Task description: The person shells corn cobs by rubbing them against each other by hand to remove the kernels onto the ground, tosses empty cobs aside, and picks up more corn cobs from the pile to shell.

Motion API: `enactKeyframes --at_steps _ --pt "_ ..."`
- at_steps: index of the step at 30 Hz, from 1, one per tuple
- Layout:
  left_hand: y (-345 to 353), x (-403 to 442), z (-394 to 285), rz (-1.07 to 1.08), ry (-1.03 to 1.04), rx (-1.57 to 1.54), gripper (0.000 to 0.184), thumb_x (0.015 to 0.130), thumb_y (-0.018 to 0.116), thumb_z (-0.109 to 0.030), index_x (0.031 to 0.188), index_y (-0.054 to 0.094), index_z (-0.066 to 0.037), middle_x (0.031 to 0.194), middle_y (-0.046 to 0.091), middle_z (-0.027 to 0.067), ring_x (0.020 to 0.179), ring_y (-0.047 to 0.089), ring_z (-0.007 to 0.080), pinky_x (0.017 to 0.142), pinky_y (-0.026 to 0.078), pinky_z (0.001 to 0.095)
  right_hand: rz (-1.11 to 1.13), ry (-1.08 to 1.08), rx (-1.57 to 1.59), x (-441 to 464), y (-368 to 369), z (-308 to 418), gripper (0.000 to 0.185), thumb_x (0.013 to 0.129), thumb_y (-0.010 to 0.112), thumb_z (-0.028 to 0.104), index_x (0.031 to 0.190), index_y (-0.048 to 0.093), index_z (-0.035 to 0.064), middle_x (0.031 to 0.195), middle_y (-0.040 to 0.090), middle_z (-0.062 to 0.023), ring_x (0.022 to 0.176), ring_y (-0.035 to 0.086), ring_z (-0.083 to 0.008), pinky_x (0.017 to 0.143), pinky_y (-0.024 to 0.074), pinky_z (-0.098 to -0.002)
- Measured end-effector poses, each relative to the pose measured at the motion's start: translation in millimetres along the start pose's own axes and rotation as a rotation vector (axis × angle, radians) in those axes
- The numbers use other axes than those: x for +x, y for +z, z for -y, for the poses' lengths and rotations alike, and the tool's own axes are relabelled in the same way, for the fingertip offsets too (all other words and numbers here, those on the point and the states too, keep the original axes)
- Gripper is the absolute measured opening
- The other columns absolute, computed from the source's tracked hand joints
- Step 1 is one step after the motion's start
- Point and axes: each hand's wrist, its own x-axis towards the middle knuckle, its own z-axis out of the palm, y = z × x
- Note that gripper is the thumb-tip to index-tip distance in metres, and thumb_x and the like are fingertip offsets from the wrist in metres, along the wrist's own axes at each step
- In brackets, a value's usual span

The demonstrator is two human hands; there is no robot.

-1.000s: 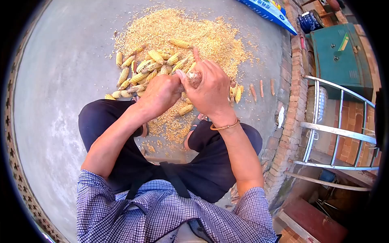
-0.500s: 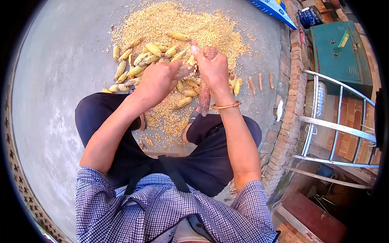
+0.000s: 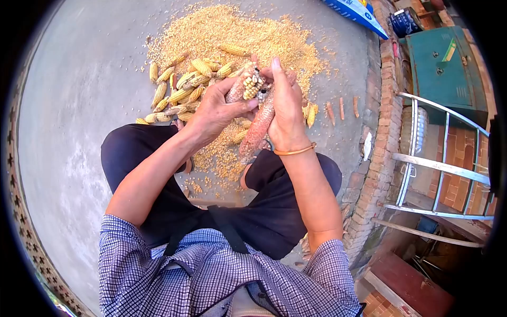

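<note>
My left hand [image 3: 219,108] is closed around a mostly stripped corn ear [image 3: 252,86] that keeps a patch of pale kernels at its end. Against the palm of my right hand [image 3: 285,108] lies a bare reddish cob [image 3: 260,124], slanting down toward my knees, its fingers partly hidden behind it. The two pieces meet between my hands. Beneath and beyond them are a pile of yellow ears [image 3: 185,94] and a wide heap of loose kernels [image 3: 227,31].
Several bare cobs [image 3: 341,108] lie on the concrete at the right. A low brick edge [image 3: 383,127], a metal ladder [image 3: 443,169], a green cabinet [image 3: 441,74] and a blue bag [image 3: 356,16] are farther right. My knees flank more scattered kernels.
The reddish cob has swung from upright to slanted in my right hand. The ear in my left hand has turned, showing its kernel patch, and my hands have come closer together.
</note>
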Motion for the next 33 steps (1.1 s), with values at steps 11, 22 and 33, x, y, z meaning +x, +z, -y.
enactKeyframes --at_steps 11,22,33 --pt "-13 2 -20 0.041 0.007 -0.319 0.032 0.100 0.057 -0.021 0.123 0.055 0.001 0.096 0.068 0.0154 0.073 0.064 0.0180 0.061 0.052 0.0286 0.160 -0.032 0.119 -10 0 21 0.029 0.099 0.060 0.030 0.103 0.064 0.0016 0.098 0.065 -0.0070 0.085 0.064 -0.0155 0.079 0.0523 -0.0294" --pt "-9 -2 -18 -0.059 0.022 -0.218 0.019 0.096 0.064 -0.019 0.103 0.059 -0.002 0.079 0.064 0.0040 0.066 0.063 0.0117 0.059 0.051 0.0251 0.100 -0.393 -0.279 -15 18 2 0.024 0.095 0.065 0.022 0.092 0.065 -0.0012 0.071 0.064 -0.0026 0.069 0.057 -0.0055 0.100 0.0447 -0.0290" --pt "1 -2 -19 -0.089 0.151 0.155 0.017 0.090 0.069 -0.006 0.105 0.062 0.000 0.076 0.067 0.0023 0.068 0.064 0.0088 0.064 0.054 0.0245 0.112 -0.205 -0.118 -14 13 -2 0.053 0.097 0.064 0.025 0.129 0.048 -0.0139 0.069 0.057 0.0027 0.057 0.047 -0.0003 0.048 0.0382 -0.0181"
